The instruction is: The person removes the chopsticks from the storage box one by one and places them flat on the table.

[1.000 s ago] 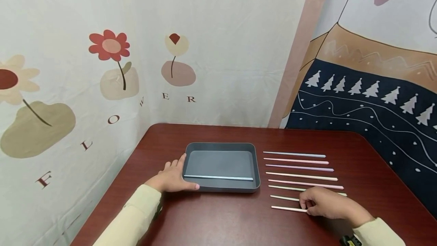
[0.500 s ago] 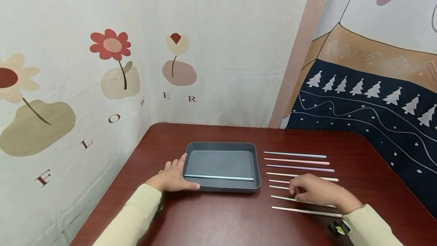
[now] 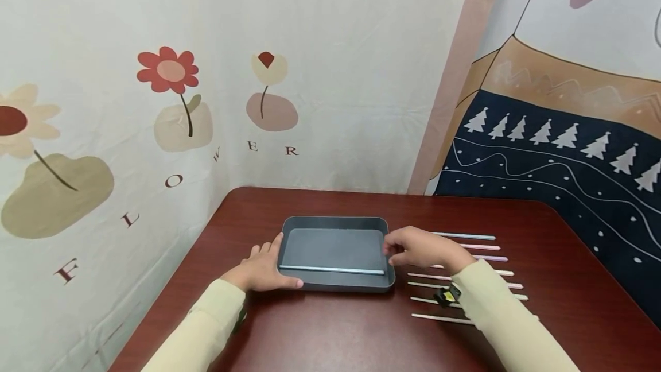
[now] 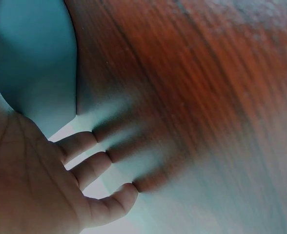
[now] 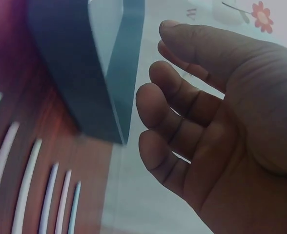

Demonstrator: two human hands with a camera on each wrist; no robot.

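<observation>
A grey rectangular tray [image 3: 330,245] sits mid-table with one pale chopstick [image 3: 330,270] lying along its near side. My left hand [image 3: 260,268] rests against the tray's left end, thumb at the front corner; in the left wrist view its fingers lie along the table. Over the tray's right rim hovers my right hand [image 3: 420,247], fingers loosely bent. Nothing shows between its fingers in the right wrist view, where the tray wall [image 5: 70,63] stands apart from them. Right of the tray lie several pastel chopsticks [image 3: 467,236] in parallel, partly hidden by my right hand and forearm.
Everything stands on a reddish-brown wooden table [image 3: 330,332]. Behind it hangs a pale cloth backdrop [image 3: 351,102] with printed flowers and letters. On the right is a dark blue cloth [image 3: 516,159] with white trees.
My right hand has moved left and away from me, from the nearest chopsticks to the tray's right rim. The chopsticks lie as before. My left hand and the tray have stayed put.
</observation>
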